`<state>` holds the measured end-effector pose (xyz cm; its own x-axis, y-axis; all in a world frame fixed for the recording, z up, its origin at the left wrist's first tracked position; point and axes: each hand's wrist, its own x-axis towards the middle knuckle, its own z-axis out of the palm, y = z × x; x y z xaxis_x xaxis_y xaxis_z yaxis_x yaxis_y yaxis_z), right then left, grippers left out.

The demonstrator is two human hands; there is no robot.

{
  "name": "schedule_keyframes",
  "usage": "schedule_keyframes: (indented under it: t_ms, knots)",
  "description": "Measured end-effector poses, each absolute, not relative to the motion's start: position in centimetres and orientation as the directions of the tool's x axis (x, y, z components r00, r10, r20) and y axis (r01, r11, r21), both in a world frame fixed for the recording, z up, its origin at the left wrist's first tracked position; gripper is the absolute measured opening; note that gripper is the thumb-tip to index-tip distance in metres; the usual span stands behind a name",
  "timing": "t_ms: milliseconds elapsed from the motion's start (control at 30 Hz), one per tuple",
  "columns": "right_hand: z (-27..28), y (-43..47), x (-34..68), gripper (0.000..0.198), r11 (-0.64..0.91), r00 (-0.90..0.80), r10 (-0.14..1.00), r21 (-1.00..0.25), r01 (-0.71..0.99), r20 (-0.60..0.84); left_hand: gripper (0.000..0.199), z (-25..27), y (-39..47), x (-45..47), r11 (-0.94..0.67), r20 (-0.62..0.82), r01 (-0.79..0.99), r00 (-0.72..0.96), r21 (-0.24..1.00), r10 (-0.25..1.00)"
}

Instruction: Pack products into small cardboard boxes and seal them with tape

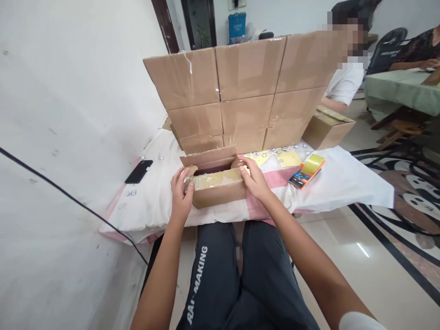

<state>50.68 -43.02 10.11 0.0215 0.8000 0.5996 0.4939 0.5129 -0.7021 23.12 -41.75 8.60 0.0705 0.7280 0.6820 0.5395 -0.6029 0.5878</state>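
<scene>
Gripping the open carton (pixel 220 197) at the six-o'clock edge of the table (pixel 340 181), we clamp our fingers on both carton ends: left hand (pixel 182 188) at nine, right hand (pixel 255 178) at three, tape dispenser (pixel 307 173) beyond.

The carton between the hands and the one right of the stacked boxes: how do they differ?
The held carton has an open top with a raised flap; the far carton looks closed. The left hand and right hand grip the held carton; no visible hand grips the far carton. Both are brown cardboard.
</scene>
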Motion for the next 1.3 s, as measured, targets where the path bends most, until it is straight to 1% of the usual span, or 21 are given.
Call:
schedule_keyframes:
  t_ms: [100,167,200,267,333,400,467,500,567,633,700,767,867,933,967,1033,1100,1133,1200,1233,1300]
  knots:
    - [9.8,-43.3,50.4,0.038,0.512,0.07,0.806,-0.751,0.418,0.588,0.052,9.1,-41.7,22.9,-0.513,0.585,0.615,0.102,0.598,0.804]
    - [9.6,-43.4,50.3,0.041,0.507,0.094,0.812,-0.775,0.378,0.576,0.054,9.5,-41.8,22.8,-0.456,0.524,0.676,0.119,0.579,0.843]
    - [9.6,-43.4,50.3,0.043,0.502,0.1,0.816,-0.783,0.367,0.569,0.054,9.9,-41.9,22.8,-0.441,0.519,0.704,0.12,0.557,0.847]
    - [9.5,-43.3,50.3,0.045,0.489,0.097,0.826,-0.791,0.368,0.556,0.058,10.9,-42.1,22.9,-0.434,0.549,0.762,0.124,0.481,0.827]
    - [9.5,-43.1,50.3,0.046,0.478,0.083,0.833,-0.787,0.39,0.548,0.066,12.3,-41.9,23.1,-0.418,0.558,0.825,0.155,0.38,0.815]
    - [9.6,-43.0,50.4,0.046,0.472,0.073,0.835,-0.779,0.412,0.545,0.077,13.9,-41.4,23.3,-0.399,0.501,0.873,0.221,0.281,0.837]
    - [9.7,-43.0,50.4,0.044,0.469,0.07,0.837,-0.778,0.417,0.542,0.081,15.2,-41.0,23.4,-0.401,0.433,0.895,0.288,0.194,0.854]
    - [9.7,-43.1,50.4,0.043,0.466,0.075,0.838,-0.781,0.416,0.541,0.078,15.6,-40.8,23.5,-0.416,0.412,0.896,0.324,0.154,0.851]
    - [9.6,-43.4,50.2,0.041,0.459,0.094,0.837,-0.785,0.416,0.539,0.062,16.0,-40.7,23.4,-0.467,0.375,0.88,0.403,0.092,0.834]
    - [9.3,-43.7,49.9,0.037,0.452,0.123,0.83,-0.784,0.425,0.545,0.046,15.7,-40.9,23.4,-0.534,0.314,0.843,0.49,0.068,0.813]
    - [9.1,-44.2,49.5,0.035,0.451,0.178,0.802,-0.772,0.447,0.571,0.043,15.1,-41.3,23.5,-0.562,0.259,0.824,0.529,0.072,0.808]
    - [9.0,-44.7,49.6,0.032,0.46,0.255,0.742,-0.747,0.48,0.621,0.044,14.7,-41.9,23.8,-0.543,0.235,0.837,0.516,0.067,0.824]
    - [9.1,-45.6,51.5,0.027,0.452,0.389,0.596,-0.694,0.56,0.702,0.048,14.6,-42.6,24.6,-0.515,0.221,0.857,0.5,0.012,0.837]
    - [9.3,-46.1,54.4,0.025,0.379,0.497,0.47,-0.675,0.634,0.73,0.053,14.6,-42.8,25.2,-0.508,0.217,0.861,0.503,-0.035,0.837]
    - [9.4,-46.3,56.2,0.026,0.318,0.557,0.402,-0.681,0.66,0.727,0.054,14.6,-42.8,25.5,-0.502,0.218,0.863,0.501,-0.055,0.838]
    - [9.3,-46.6,60.3,0.034,0.2,0.699,0.258,-0.745,0.636,0.667,0.055,14.5,-42.8,25.9,-0.491,0.227,0.867,0.497,-0.087,0.838]
    - [8.9,-46.6,64.3,0.046,0.135,0.847,0.172,-0.864,0.484,0.502,0.054,14.3,-42.7,26.1,-0.485,0.253,0.867,0.497,-0.111,0.83]
    - [8.6,-46.4,66.0,0.052,0.129,0.898,0.186,-0.916,0.381,0.399,0.053,14.1,-42.7,26.1,-0.484,0.267,0.867,0.497,-0.119,0.825]
    - [7.7,-46.1,68.7,0.058,0.121,0.928,0.278,-0.968,0.221,0.247,0.054,13.8,-42.6,26.1,-0.486,0.294,0.865,0.5,-0.126,0.814]
    - [7.1,-45.9,69.6,0.057,0.118,0.916,0.342,-0.977,0.177,0.207,0.055,13.6,-42.7,26.1,-0.487,0.306,0.864,0.501,-0.127,0.81]
    - [6.0,-45.7,70.7,0.048,0.121,0.863,0.465,-0.98,0.159,0.197,0.057,13.3,-42.7,26.2,-0.487,0.327,0.863,0.503,-0.136,0.8]
